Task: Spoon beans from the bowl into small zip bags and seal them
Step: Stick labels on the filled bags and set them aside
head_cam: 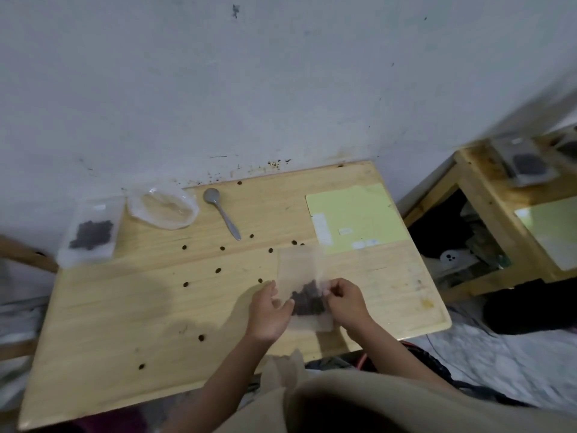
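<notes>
Both hands hold one small zip bag (307, 285) above the near right part of the table (156, 307); left hand (270, 310) pinches its left edge, thumb and fingers curled on the film; right hand (345, 303) pinches the right edge the same way; a dark clump of beans (307, 303) sits low in the bag between the two hands; the upper part of the bag is blurred and I cannot tell whether the zip is closed.

Judgement: step in hand is sealing. To do it well, keep the bag upright so the beans stay in the bottom; press out air; bring the two zip tracks together at one corner and run the pinch across the whole width; check that no bean lies in the track.

A filled bag (90, 234) lies at the far left edge of the table; beside it is the bowl (164, 207), clear plastic and apparently holding no beans; the spoon (221, 212) lies just right of the bowl, bowl-end toward the wall; loose beans (218, 270) are scattered over the wood.

A pale green sheet (359, 214) lies at the far right corner; table is light wood, pushed against a stained grey wall (249, 89); a second wooden table (474, 182) stands to the right, carrying another filled bag (529, 165); light bedding (499, 364) below right.
</notes>
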The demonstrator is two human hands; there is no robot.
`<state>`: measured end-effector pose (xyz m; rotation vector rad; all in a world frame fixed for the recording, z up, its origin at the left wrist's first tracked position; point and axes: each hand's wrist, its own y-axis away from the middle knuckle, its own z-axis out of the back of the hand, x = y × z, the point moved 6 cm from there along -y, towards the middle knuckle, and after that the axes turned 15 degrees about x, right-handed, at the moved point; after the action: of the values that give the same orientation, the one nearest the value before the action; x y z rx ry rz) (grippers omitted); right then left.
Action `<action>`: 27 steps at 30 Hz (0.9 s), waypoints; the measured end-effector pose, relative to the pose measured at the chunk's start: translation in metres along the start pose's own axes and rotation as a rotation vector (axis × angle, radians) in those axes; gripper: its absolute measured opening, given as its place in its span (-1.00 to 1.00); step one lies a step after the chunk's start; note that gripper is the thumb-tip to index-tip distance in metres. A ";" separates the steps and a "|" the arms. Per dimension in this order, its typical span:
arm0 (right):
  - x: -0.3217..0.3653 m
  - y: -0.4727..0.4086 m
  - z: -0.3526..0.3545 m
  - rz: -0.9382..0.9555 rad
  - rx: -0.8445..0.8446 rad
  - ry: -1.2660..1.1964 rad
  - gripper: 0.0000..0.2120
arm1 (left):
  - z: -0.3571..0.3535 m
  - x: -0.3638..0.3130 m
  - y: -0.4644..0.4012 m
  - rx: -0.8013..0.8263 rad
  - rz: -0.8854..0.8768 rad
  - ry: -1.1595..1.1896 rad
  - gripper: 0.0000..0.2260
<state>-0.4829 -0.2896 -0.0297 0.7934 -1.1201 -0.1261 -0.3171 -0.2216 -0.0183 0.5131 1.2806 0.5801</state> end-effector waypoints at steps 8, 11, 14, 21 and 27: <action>0.013 -0.002 0.026 0.120 0.138 -0.247 -0.80 | -0.003 -0.028 0.006 -0.037 -0.218 0.129 -0.44; 0.021 -0.011 0.039 0.128 0.113 -0.276 -0.88 | 0.000 -0.042 0.005 -0.045 -0.280 0.162 -0.42; 0.034 -0.026 0.062 0.187 -0.041 -0.094 -0.91 | 0.005 -0.051 0.002 -0.034 -0.309 0.176 -0.37; 0.056 -0.075 0.094 0.140 -0.235 0.514 -0.70 | 0.020 -0.068 0.002 -0.056 -0.355 0.133 -0.32; 0.061 -0.093 0.091 0.033 -0.277 0.670 -0.78 | 0.032 -0.082 -0.005 -0.079 -0.372 0.130 -0.31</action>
<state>-0.5046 -0.4321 -0.0234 0.5069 -0.4661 0.0165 -0.2999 -0.2801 0.0452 0.1655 1.4276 0.3527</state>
